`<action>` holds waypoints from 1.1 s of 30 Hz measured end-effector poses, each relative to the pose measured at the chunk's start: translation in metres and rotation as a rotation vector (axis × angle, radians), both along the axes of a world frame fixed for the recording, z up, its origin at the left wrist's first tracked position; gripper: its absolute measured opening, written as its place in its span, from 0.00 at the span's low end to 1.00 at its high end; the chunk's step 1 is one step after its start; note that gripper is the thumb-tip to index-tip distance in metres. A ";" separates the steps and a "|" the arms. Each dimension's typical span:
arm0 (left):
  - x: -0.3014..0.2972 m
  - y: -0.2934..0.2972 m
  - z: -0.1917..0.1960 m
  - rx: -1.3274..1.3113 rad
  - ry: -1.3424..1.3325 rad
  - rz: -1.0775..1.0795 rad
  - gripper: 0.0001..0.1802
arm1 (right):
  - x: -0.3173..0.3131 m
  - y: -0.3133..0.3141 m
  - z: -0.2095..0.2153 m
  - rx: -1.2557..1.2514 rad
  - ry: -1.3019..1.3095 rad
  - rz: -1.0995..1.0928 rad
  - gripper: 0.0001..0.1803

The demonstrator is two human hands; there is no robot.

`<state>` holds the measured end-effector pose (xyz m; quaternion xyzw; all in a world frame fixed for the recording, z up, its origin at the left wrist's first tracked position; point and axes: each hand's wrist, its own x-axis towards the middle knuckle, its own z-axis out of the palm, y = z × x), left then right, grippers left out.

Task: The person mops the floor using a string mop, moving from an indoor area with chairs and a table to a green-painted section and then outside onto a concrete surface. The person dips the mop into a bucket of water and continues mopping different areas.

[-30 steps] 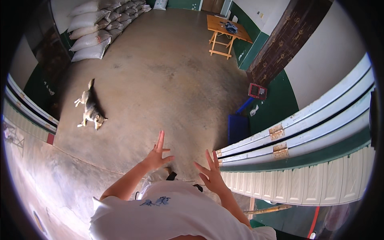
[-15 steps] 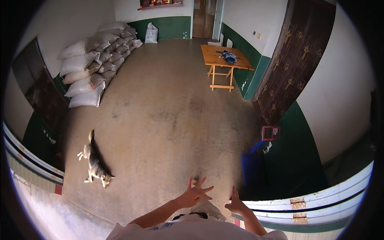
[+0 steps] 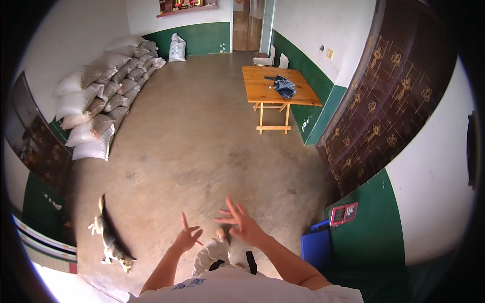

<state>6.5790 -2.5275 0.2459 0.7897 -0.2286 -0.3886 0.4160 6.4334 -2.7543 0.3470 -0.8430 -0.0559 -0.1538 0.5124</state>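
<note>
Out in front of my body, my left hand [image 3: 186,239] holds nothing; its fingers are spread above the floor. My right hand [image 3: 246,226] is raised slightly farther forward, also with nothing in it and its fingers apart. The hands do not touch each other. Below and between them show a foot [image 3: 220,234] and a pale trouser leg [image 3: 211,256]. Dark straps [image 3: 251,262] hang at the front of my white shirt [image 3: 237,288].
A dog [image 3: 112,242] lies on the floor at the near left. Stacked sacks [image 3: 96,103] line the left wall. A wooden table [image 3: 262,91] bearing a blue cloth item [image 3: 284,87] stands right of centre. A blue box [image 3: 317,249] and patterned curtain [image 3: 374,106] are on the right.
My view has moved forward into the room; the table and sacks look larger, the dog lower in view. My left hand has shifted left, and my right hand has risen and come inward.
</note>
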 end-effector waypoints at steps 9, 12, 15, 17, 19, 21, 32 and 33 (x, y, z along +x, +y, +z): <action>0.251 -0.121 -0.017 0.222 -0.796 0.222 0.57 | 0.122 -0.158 -0.028 -0.561 0.312 -0.169 0.31; 0.320 -0.210 0.053 0.156 -0.937 0.102 0.46 | 0.158 -0.223 -0.019 -0.498 0.278 -0.326 0.32; 0.367 -0.312 0.083 -0.058 -0.991 -0.109 0.40 | 0.202 -0.277 -0.008 -0.211 0.227 -0.511 0.34; 0.381 -0.383 0.095 -0.169 -0.914 -0.329 0.38 | 0.232 -0.316 -0.015 0.093 0.230 -0.628 0.39; 0.392 -0.444 0.100 -0.210 -0.864 -0.562 0.31 | 0.262 -0.356 -0.040 0.457 0.260 -0.711 0.47; 0.410 -0.500 0.095 -0.265 -0.585 -0.595 0.34 | 0.298 -0.408 -0.055 0.421 0.335 -0.746 0.49; 0.654 -0.603 0.073 -0.240 0.004 -0.076 0.26 | 0.582 -0.714 0.113 0.297 -0.139 -0.187 0.40; 0.681 -0.608 0.064 -0.261 -0.222 -0.145 0.23 | 0.611 -0.722 0.140 0.043 -0.222 -0.199 0.34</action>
